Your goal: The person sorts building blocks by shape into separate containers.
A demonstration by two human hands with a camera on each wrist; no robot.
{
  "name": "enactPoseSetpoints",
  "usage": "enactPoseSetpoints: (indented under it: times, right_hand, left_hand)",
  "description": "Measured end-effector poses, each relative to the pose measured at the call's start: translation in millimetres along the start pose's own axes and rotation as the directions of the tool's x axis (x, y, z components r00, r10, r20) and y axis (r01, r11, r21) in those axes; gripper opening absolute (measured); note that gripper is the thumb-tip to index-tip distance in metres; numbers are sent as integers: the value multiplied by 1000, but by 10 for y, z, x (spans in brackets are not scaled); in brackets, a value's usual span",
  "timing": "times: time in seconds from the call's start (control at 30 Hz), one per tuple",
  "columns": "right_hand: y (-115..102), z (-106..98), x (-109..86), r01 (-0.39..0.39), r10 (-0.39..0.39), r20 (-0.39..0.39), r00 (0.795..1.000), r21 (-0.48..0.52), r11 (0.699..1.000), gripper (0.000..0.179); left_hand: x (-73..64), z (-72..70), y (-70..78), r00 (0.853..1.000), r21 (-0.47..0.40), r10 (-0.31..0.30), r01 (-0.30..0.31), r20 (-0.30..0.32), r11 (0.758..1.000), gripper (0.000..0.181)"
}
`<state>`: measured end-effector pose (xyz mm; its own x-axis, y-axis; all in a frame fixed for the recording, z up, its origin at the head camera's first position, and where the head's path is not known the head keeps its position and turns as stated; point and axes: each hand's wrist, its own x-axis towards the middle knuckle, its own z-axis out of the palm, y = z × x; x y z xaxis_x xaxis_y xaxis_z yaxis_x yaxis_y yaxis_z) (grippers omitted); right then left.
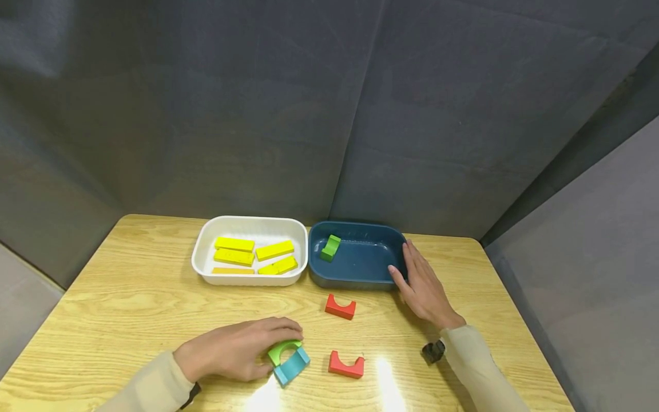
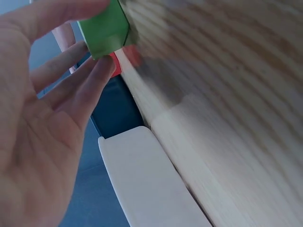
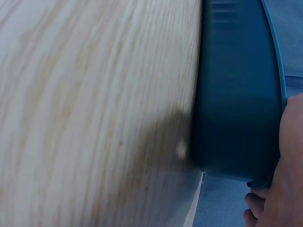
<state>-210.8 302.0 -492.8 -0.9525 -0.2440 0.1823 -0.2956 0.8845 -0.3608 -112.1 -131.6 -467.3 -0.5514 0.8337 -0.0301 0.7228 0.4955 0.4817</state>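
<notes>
My left hand pinches a green arch block between thumb and fingertips, low over the table. Against the arch's right side, in the head view, lies a light-blue arch block. In the left wrist view the green block shows its end face between thumb and fingers. At the right end of a dark blue tray, my right hand holds the corner, thumb over the rim and fingers along the outside. Another green arch block lies inside that tray, toward its left end.
A white tray with several yellow blocks stands left beside the blue one. Two red arch blocks lie on the wooden table in front of the trays. Dark curtain hangs behind the table's back edge.
</notes>
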Motion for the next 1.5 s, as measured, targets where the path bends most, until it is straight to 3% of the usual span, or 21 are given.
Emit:
enactPoseSetpoints:
  times: [0.53, 0.73, 1.0, 1.5]
  right_hand:
    - [14, 21, -17, -10, 9, 18, 1000, 15, 1000, 82]
    - [10, 16, -12, -4, 4, 13, 1000, 17, 1000, 82]
    - [-9, 1, -1, 6, -6, -4, 1000, 12, 1000, 81]
    - [-14, -9, 1, 2, -2, 1, 1000, 2, 1000, 82]
  left_hand:
    - [10, 7, 8, 999, 68, 4, -2, -34, 998, 56]
    - [10, 19, -13, 995, 145, 13, 1, -98, 989, 57]
    - [23, 20, -76, 970, 238, 89, -34, -227, 971, 61]
    - [103, -167, -91, 928, 339, 162, -41, -336, 940, 64]
